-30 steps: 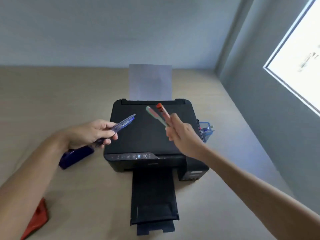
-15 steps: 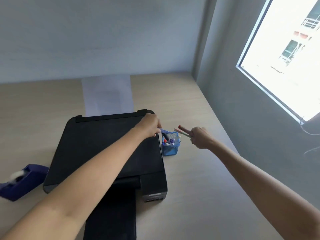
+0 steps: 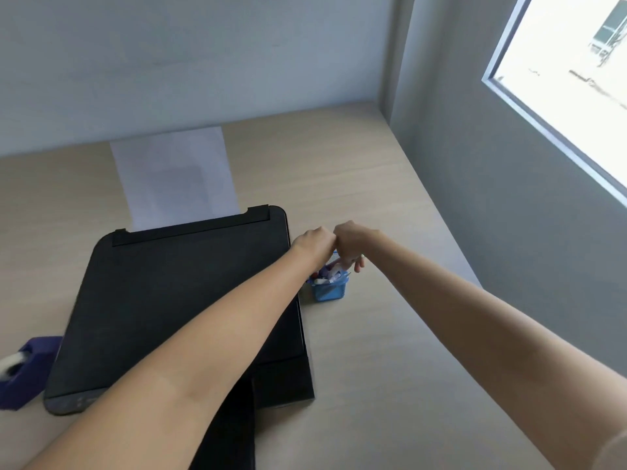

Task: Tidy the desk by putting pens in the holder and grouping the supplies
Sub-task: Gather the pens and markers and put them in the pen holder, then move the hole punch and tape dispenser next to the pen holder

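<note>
A small blue mesh pen holder (image 3: 330,290) stands on the desk just right of the printer, with several pens (image 3: 324,275) sticking out of it. My left hand (image 3: 314,243) and my right hand (image 3: 353,244) meet directly over the holder, knuckles touching. The left hand's fingers curl down out of sight, and no pen shows in it. The right hand's fingers are closed and point down into the holder, with a pale green pen tip (image 3: 362,256) showing beside them. The rest of what it holds is hidden.
A black printer (image 3: 163,300) fills the desk's middle, with a white sheet (image 3: 176,178) standing in its rear feed. A dark blue tape dispenser (image 3: 25,371) sits at the left edge. The wall and a window (image 3: 576,79) close off the right.
My view swung right. Both hands travelled from above the printer to the holder; the left reached it first, then the right closed in beside it. The blue pen no longer shows.
</note>
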Demonstrator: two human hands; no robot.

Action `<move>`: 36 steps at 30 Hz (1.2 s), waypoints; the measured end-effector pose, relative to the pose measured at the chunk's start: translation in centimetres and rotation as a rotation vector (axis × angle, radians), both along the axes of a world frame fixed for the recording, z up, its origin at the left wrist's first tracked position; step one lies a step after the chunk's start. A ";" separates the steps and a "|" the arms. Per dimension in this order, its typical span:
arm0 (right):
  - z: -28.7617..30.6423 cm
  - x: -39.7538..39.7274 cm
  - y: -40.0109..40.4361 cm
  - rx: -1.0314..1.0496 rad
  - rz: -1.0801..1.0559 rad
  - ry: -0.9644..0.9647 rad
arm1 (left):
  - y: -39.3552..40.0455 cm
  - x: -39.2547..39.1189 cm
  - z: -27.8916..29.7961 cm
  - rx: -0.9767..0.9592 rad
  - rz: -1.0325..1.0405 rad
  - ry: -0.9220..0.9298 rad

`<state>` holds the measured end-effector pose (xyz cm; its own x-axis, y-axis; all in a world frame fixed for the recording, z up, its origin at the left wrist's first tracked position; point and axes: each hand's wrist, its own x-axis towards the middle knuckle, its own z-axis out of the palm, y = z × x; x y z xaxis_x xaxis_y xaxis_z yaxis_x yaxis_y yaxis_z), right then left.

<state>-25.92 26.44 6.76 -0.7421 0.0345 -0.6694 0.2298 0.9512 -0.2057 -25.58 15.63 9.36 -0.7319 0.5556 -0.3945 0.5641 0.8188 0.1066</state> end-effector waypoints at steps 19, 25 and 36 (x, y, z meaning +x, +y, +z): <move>7.2 1.6 -2.1 -0.190 -0.294 0.476 | -10.1 -0.4 6.2 0.455 0.148 -0.015; 11.1 1.0 -11.6 -0.335 -0.172 0.654 | -21.9 2.3 7.8 0.746 0.474 0.079; 10.0 1.1 -37.9 -0.476 0.257 0.551 | -48.4 9.4 4.1 0.568 0.946 0.066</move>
<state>-24.84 -11.43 16.76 -0.9184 -0.3829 -0.1000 -0.2408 0.7412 -0.6266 -16.22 -32.76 13.50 -0.9671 -0.1518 -0.2040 -0.2457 0.7640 0.5966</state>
